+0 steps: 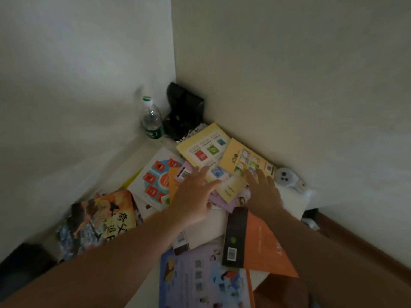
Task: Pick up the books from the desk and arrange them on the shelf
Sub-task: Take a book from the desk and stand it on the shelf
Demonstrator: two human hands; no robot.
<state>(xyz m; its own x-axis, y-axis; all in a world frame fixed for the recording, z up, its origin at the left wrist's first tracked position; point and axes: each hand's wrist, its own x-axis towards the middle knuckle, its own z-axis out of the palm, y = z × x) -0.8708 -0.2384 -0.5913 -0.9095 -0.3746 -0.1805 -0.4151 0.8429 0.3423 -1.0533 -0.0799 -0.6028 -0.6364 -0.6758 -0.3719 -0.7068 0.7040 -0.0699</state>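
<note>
Thin, colourful paperback books [201,150] lie scattered over the white desk [213,223]. Both the left hand [191,196] and right hand [263,192] reach over them, fingers spread, grasping nothing, near the clear plastic bottle [152,118]

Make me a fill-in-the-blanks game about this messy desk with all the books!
1. The water bottle in the corner has a ____ cap.
2. Both hands, left hand and right hand, reach with ____ fingers over the yellow books.
3. The book with the barcode has an orange and ____ cover.

Missing words: green; straight; black
</note>
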